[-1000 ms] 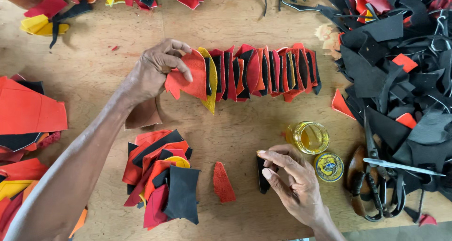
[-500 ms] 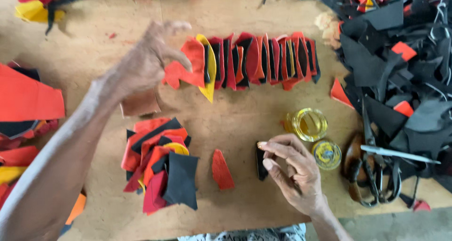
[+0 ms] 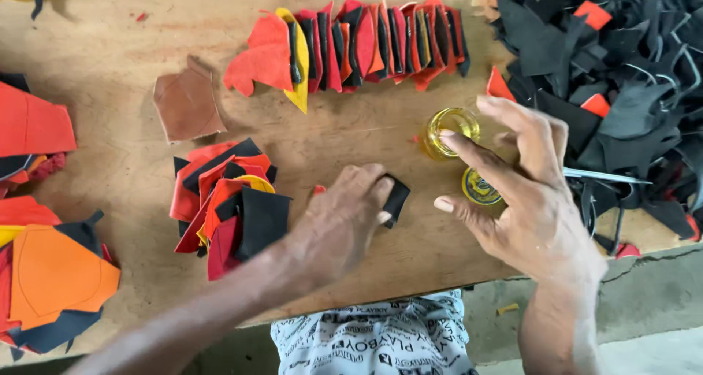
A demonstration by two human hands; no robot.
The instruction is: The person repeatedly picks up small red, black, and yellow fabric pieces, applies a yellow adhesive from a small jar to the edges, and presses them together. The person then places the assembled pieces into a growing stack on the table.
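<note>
Plywood table point(image 3: 132, 23), worn and scratched, spread with cut leather pieces. Far right, heaped high: black scraps point(image 3: 608, 89) with a few red bits mixed in. Far middle, laid out overlapping: row of pieces point(image 3: 359, 49) in red, orange, black and one yellow, running left to right. Left edge, stacked loosely: orange pile point(image 3: 44, 265) with red and black sheets around it. Near middle, just left of the left hand: small stack point(image 3: 227, 206) of red, black and yellow pieces, fanned out. Far left of that, lying alone and flat: brown piece point(image 3: 187, 104). Left hand point(image 3: 340, 221) palm down on the table, fingers bent together, fingertips pressing on a black piece point(image 3: 397, 198) near the middle of the table; pressed flat rather than pinched. Right hand point(image 3: 523, 199) raised above the table just right of the black piece, fingers spread apart, holding nothing, not touching it. Beneath the right fingers, just beyond them: glass jar point(image 3: 450, 132) with yellowish contents, open. Beside it, nearer and partly hidden by the fingers: round lid point(image 3: 480, 188), flat on the table. Right of the hand, poking out from the scraps: scissor blade point(image 3: 604, 176).
</note>
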